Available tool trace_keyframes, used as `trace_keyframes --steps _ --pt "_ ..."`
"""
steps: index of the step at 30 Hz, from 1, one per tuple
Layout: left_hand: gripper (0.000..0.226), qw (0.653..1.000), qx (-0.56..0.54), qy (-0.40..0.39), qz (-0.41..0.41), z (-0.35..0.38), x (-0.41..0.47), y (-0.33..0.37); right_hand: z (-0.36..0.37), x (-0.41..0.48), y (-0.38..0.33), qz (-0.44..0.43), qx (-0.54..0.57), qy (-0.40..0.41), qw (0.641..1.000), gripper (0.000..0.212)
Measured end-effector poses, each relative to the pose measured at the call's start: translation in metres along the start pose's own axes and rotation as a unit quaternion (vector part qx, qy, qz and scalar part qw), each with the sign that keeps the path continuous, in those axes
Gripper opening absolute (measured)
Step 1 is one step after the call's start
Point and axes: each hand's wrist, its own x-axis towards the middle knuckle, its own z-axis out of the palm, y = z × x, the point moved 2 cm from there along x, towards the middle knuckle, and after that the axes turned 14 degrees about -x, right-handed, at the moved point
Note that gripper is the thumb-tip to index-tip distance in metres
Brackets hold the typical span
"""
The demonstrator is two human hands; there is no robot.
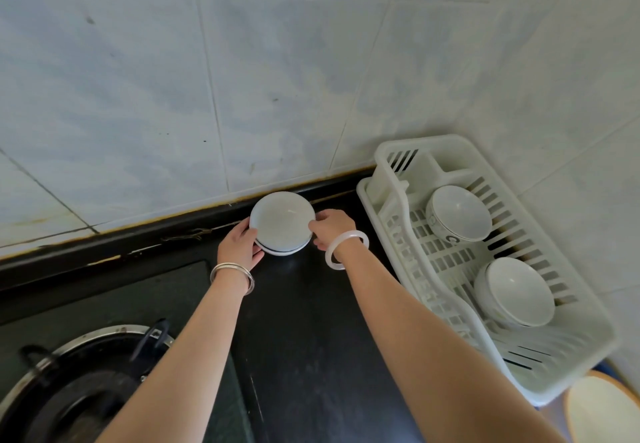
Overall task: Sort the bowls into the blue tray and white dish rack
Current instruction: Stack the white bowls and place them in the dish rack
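Observation:
A small stack of white bowls [282, 222] stands on the black counter near the tiled wall. My left hand [239, 244] grips the stack's left side and my right hand [331, 227] grips its right side. To the right lies the white dish rack [446, 262] with two white bowls in it: one bowl [459, 213] toward the back and another bowl [515, 292] nearer the front. At the bottom right corner a sliver of the blue tray [606, 368] shows, with a cream, orange-rimmed bowl [604, 408] on it.
A gas stove burner [83, 383] with a metal ring and black pan supports sits at the lower left. The black counter [311, 321] runs between the stove and the rack. Tiled walls close off the back and right side.

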Motion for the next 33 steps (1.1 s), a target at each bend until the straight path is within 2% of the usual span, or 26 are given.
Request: trace_keyframes --steps 3,8,11,15,17,20,27,31,33 --pt "0.039 1.0 -0.007 0.0 -0.004 0.002 -0.002 0.003 0.005 0.001 0.001 0.02 0.116 -0.069 0.991 0.038" --pt "0.033 1.0 -0.007 -0.007 -0.007 0.008 -0.012 0.007 0.002 -0.003 0.009 0.036 0.211 -0.076 0.974 0.03" --pt "0.031 0.999 0.013 -0.032 -0.002 0.016 -0.023 0.009 -0.012 -0.01 0.018 0.029 0.248 -0.053 0.967 0.011" --pt "0.031 0.995 0.047 -0.082 0.012 0.047 -0.048 0.016 -0.048 -0.027 0.03 0.008 0.278 -0.004 0.961 0.015" --pt "0.028 0.992 0.055 -0.114 0.015 0.07 -0.065 0.019 -0.072 -0.036 0.039 0.009 0.285 0.028 0.958 0.005" --pt "0.025 0.983 0.069 -0.172 0.011 0.107 -0.091 0.018 -0.113 -0.051 0.058 0.024 0.31 0.07 0.948 0.006" --pt "0.035 0.948 0.161 -0.275 -0.01 0.191 -0.135 -0.019 -0.182 -0.083 0.125 0.063 0.343 0.179 0.92 0.016" --pt "0.04 0.918 0.246 -0.306 -0.053 0.221 -0.142 -0.05 -0.193 -0.086 0.165 0.127 0.362 0.183 0.905 0.02" --pt "0.042 0.903 0.285 -0.316 -0.065 0.232 -0.143 -0.062 -0.189 -0.086 0.18 0.154 0.388 0.174 0.892 0.014"
